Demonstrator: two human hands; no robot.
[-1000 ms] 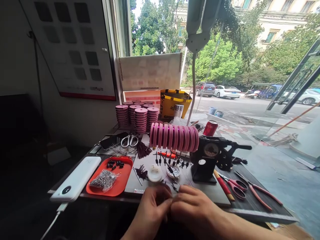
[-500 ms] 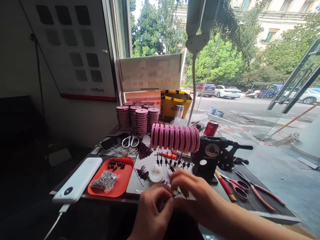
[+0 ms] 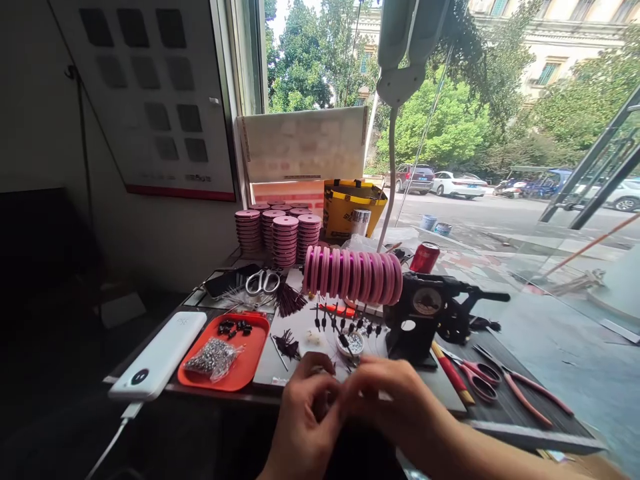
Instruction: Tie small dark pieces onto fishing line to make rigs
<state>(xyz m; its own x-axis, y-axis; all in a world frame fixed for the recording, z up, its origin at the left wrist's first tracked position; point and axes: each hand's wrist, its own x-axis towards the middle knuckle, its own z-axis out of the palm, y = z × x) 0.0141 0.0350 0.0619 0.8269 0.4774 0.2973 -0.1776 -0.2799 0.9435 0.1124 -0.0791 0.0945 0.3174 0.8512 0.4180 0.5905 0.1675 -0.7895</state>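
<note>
My left hand [image 3: 311, 413] and my right hand [image 3: 393, 400] meet at the front edge of the table, fingertips together. Both are closed in a pinch; whatever lies between the fingers is too small and hidden to name. Just beyond them is a small white dish [image 3: 353, 343] of silvery bits, beside a white round lid [image 3: 313, 340]. Above these, a row of pink spools [image 3: 353, 275] sits on a black hand-cranked winder [image 3: 413, 320], with threads and small black pieces [image 3: 343, 324] hanging below. A dark bundle of short strands [image 3: 287, 345] lies to the left.
At left an orange tray [image 3: 255, 360] holds a bag of metal beads [image 3: 213, 359], next to a white power bank [image 3: 160, 360]. Pink-handled scissors [image 3: 483, 383] and pliers [image 3: 535, 397] lie right. Stacked pink spools [image 3: 285, 243], silver-handled scissors [image 3: 263, 283] and a red can [image 3: 425, 257] stand or lie behind.
My right hand has drawn back from near the small dish to my left hand, its fingers closing down. The dish now shows more fully. The view has shifted slightly.
</note>
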